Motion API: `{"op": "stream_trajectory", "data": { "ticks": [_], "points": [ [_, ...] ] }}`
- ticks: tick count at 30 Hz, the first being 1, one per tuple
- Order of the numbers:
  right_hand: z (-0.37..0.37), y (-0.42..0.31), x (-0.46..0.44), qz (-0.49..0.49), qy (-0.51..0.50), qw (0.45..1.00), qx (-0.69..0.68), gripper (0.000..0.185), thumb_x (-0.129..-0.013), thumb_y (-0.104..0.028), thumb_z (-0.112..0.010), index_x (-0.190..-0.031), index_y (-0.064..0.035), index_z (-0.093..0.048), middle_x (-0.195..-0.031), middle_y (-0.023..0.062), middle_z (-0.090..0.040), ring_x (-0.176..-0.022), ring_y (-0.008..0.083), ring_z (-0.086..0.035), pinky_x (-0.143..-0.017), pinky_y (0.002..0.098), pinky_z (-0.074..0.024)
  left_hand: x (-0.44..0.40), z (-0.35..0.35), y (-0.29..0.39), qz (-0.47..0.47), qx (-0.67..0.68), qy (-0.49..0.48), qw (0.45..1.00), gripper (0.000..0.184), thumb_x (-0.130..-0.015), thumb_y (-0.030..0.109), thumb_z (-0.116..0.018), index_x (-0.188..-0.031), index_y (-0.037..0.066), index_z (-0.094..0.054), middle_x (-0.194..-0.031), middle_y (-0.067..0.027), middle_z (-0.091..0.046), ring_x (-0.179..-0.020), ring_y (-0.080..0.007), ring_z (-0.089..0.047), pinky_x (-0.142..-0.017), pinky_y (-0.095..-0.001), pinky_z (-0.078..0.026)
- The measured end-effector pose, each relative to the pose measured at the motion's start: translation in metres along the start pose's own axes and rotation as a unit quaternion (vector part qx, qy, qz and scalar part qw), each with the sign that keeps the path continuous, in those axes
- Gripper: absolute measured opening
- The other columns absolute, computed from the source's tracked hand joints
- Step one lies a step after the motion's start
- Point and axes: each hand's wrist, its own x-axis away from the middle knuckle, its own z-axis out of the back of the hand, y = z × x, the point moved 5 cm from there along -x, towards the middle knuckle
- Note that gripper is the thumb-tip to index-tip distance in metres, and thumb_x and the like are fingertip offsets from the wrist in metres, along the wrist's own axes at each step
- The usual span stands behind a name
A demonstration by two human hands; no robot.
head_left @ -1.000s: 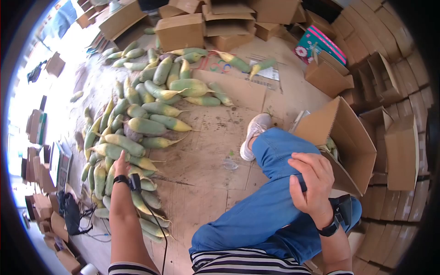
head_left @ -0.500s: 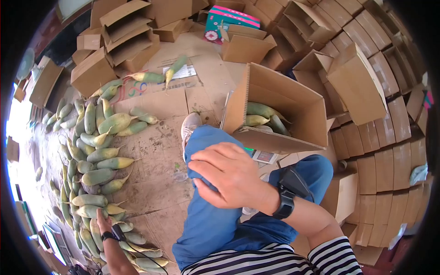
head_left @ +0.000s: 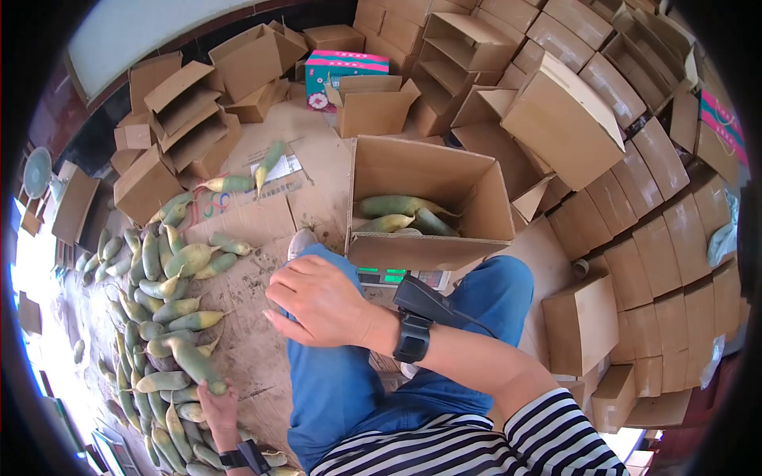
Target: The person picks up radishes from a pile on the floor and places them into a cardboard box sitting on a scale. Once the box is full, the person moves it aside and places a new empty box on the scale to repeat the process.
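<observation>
My left hand (head_left: pixel 220 403) grips one end of a long green radish (head_left: pixel 196 361), tilted over the pile at the lower left. Beneath and around it lie many green radishes (head_left: pixel 163 381) with pale yellowish ends. My right hand (head_left: pixel 321 303) rests over my bent knee, holding nothing, its thumb apart from the loosely curled fingers. In front of my knees stands an open cardboard box (head_left: pixel 429 252). Several radishes (head_left: pixel 389 208) lie inside it, along the near side. Under the box, part of a device with a green lit display (head_left: pixel 393 276) shows.
Stacked closed cartons (head_left: pixel 627 262) form a wall on the right. Empty open boxes (head_left: pixel 186 119) stand at the back left, near a teal and pink carton (head_left: pixel 347 75). Two radishes (head_left: pixel 270 165) lie on the flattened cardboard floor (head_left: pixel 258 309), which is spotted with soil.
My left hand has raised a radish from the pile and moved it slightly rightward. The view has shifted, with the box now more central. My right hand stays on the knee.
</observation>
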Motion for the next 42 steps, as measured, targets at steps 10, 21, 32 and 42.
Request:
{"op": "stream_trajectory", "data": {
  "ticks": [10,21,32,42],
  "points": [
    [0.032,0.01,0.001,-0.15,0.035,0.917,-0.368,0.071,-0.092,-0.046,-0.065,-0.142,-0.0001,-0.042,-0.125,0.0143,-0.059,-0.117,0.0267,-0.054,-0.101,0.0369,-0.0415,0.114,-0.256,-0.034,-0.082,-0.339,-0.352,0.869,0.088,-0.068,0.033,-0.085,-0.134,-0.008,-0.043,-0.116,-0.0107,-0.06,-0.103,-0.0191,-0.061,-0.09,-0.0331,-0.049],
    [0.185,0.066,0.021,-0.226,0.102,0.962,-0.116,0.076,-0.076,-0.03,-0.082,-0.135,-0.0017,-0.043,-0.124,0.0224,-0.057,-0.119,0.0348,-0.056,-0.1,0.0406,-0.0449,0.145,-0.361,-0.077,-0.414,-0.705,-0.352,0.456,0.086,-0.069,0.026,-0.083,-0.141,0.003,-0.043,-0.147,-0.0229,-0.036,-0.135,-0.0407,-0.037,-0.111,-0.0486,-0.033],
    [0.117,0.299,0.121,-0.324,-0.157,0.907,0.218,0.067,-0.069,-0.02,-0.08,-0.124,-0.0024,-0.046,-0.116,0.0204,-0.061,-0.109,0.0377,-0.059,-0.088,0.0456,-0.0521,0.119,-0.35,-0.094,-0.474,-0.753,-0.287,0.356,0.082,-0.064,0.03,-0.085,-0.135,0.008,-0.052,-0.148,-0.0222,-0.035,-0.138,-0.0451,-0.031,-0.11,-0.0573,-0.03],
    [0.102,0.294,0.095,-0.323,-0.145,0.913,0.202,0.086,-0.079,-0.022,-0.077,-0.15,-0.0073,-0.029,-0.125,0.0205,-0.058,-0.111,0.0364,-0.061,-0.094,0.0432,-0.0507,0.118,-0.353,-0.096,-0.483,-0.738,-0.301,0.363,0.08,-0.064,0.03,-0.085,-0.135,0.009,-0.053,-0.146,-0.0214,-0.038,-0.137,-0.0436,-0.034,-0.109,-0.056,-0.031]
  ]
}}
